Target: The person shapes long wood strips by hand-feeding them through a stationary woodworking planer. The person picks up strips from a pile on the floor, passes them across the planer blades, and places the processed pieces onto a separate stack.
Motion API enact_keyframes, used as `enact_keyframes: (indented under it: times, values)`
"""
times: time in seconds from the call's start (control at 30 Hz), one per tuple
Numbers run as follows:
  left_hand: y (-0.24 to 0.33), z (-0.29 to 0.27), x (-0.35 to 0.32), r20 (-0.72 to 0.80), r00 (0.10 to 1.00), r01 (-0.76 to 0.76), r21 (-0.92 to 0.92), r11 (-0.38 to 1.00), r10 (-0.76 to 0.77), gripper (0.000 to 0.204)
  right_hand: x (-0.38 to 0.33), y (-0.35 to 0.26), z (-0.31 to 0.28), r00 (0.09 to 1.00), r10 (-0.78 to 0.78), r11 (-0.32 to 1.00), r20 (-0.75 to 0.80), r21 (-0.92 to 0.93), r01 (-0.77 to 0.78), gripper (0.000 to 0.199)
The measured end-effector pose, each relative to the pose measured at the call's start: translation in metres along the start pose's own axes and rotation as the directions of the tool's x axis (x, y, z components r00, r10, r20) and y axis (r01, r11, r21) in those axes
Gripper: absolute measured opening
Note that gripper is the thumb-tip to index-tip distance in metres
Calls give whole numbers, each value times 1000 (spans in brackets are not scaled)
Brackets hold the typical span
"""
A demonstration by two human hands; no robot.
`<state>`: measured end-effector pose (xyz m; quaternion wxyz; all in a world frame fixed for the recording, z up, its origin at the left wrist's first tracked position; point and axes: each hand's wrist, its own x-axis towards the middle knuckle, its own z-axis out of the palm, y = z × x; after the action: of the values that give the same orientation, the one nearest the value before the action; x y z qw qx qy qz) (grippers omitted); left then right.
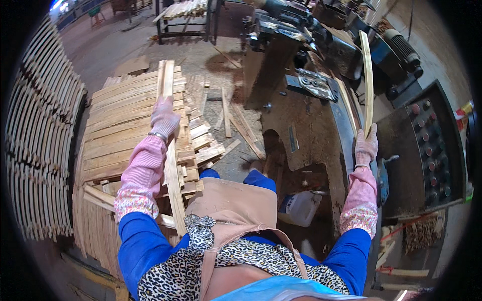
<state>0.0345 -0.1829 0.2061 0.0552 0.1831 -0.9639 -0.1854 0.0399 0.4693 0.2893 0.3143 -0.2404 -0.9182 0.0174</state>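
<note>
My left hand (164, 119), in a pale glove, is closed around long wooden strips (173, 188) that run lengthwise over a stack of cut boards (118, 123). Their far ends show past my fingers, seemingly more than one piece. On the other side, my right hand (366, 146), also gloved, grips the near end of a single slim wooden strip (368, 75) pointing away from me. This strip lies along the right side of a woodworking machine's dusty table (314, 130). Another strip (345, 100) rests beside the machine's metal guide (317, 86).
A control panel (427, 145) with several round buttons stands at the right, below a motor (401, 50). Tall piles of strips (42, 135) line the left. Offcuts (243, 128) litter the floor ahead. A white plastic jug (301, 208) sits under the machine.
</note>
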Motion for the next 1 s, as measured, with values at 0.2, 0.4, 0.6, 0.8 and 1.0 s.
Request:
enact_keyframes:
  times: [0.2,0.4,0.6,0.8,1.0]
  values:
    - [-23,-4,66,-66,992,111,26,993,-109,57,-33,14,-17,953,-251,872,171,467,146,55]
    - [-27,14,78,45,986,154,135,979,-161,54,-153,129,-127,955,-166,969,246,218,113,44]
    - [-56,24,109,34,974,225,-109,968,-222,56,-164,137,-134,944,-330,937,-6,122,328,29]
    - [-16,-5,99,-176,984,-113,-730,674,-26,64,-67,66,-58,903,-430,903,18,24,429,19]
    - [85,-39,82,-293,954,-275,-941,196,-66,72,-17,23,-6,908,-415,909,-66,-83,409,23]
